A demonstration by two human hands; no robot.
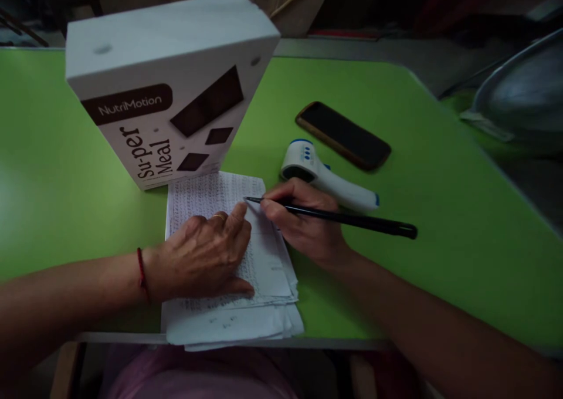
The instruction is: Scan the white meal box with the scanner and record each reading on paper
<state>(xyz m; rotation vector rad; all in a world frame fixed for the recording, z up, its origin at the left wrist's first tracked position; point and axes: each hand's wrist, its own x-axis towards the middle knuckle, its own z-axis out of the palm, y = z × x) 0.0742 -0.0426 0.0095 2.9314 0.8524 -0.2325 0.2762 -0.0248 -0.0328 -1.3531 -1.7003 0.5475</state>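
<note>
My right hand (pixel 308 220) is closed round a black pen (pixel 352 216), its tip at the upper part of a sheet of paper (pixel 270 270). Rows of small handwriting cover much of that sheet; the strip on its right side is mostly blank. Across the writing lies my left hand (pixel 206 252), thumb spread out and index finger stretched close to the pen tip, the other fingers partly bent. It presses on the paper and grips nothing. More sheets are stacked underneath, their edges uneven at the table's front edge.
A white NutriMotion box (pixel 176 53) stands upright just behind the papers. To the right, a white infrared thermometer (pixel 334 183) lies beside my right hand, with a dark phone (pixel 345 134) beyond it. Everything rests on a green table (pixel 440 229).
</note>
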